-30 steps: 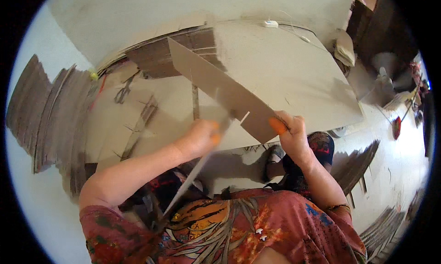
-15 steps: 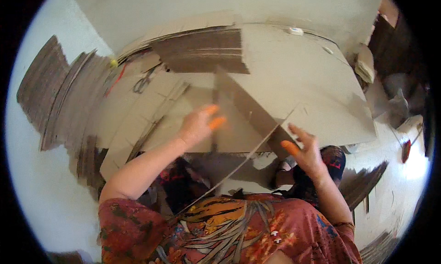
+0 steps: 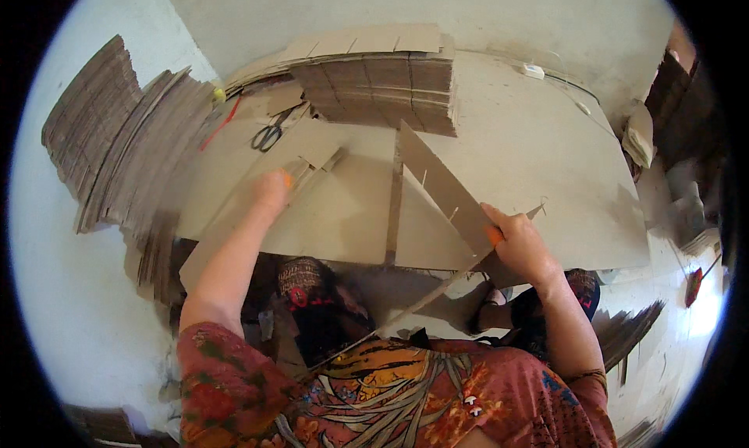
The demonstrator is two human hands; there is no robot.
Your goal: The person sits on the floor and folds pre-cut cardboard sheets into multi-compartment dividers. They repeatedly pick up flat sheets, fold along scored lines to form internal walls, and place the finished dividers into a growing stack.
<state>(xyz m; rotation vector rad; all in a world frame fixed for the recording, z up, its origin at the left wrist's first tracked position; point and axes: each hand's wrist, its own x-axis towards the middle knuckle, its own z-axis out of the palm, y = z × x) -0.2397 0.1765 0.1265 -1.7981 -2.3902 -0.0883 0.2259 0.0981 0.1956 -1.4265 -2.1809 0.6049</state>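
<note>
My right hand (image 3: 521, 244), with an orange finger cover, is closed on the near end of a slotted cardboard strip (image 3: 445, 187) standing on edge. A second cardboard strip (image 3: 394, 206) meets it at the far end, forming a narrow V. A long thin strip (image 3: 425, 298) crosses below my right hand and runs down toward my lap. At the left, my left hand (image 3: 271, 192), slightly blurred, is at some loose cardboard strips (image 3: 318, 166). An orange cover shows on one of its fingertips; the other fingers are mostly hidden, so its grip is unclear.
A tall stack of slotted cardboard (image 3: 374, 89) stands at the back of the table (image 3: 538, 159). Black-handled scissors (image 3: 268, 138) lie left of it, near a red strip (image 3: 222, 122). More cardboard stacks (image 3: 97, 113) lean at the left wall. A white plug (image 3: 533, 71) lies at the back right.
My left hand has moved left, from above the middle of the table to the loose strips. My right hand has closed on the standing cardboard strip. The view has shifted slightly.
</note>
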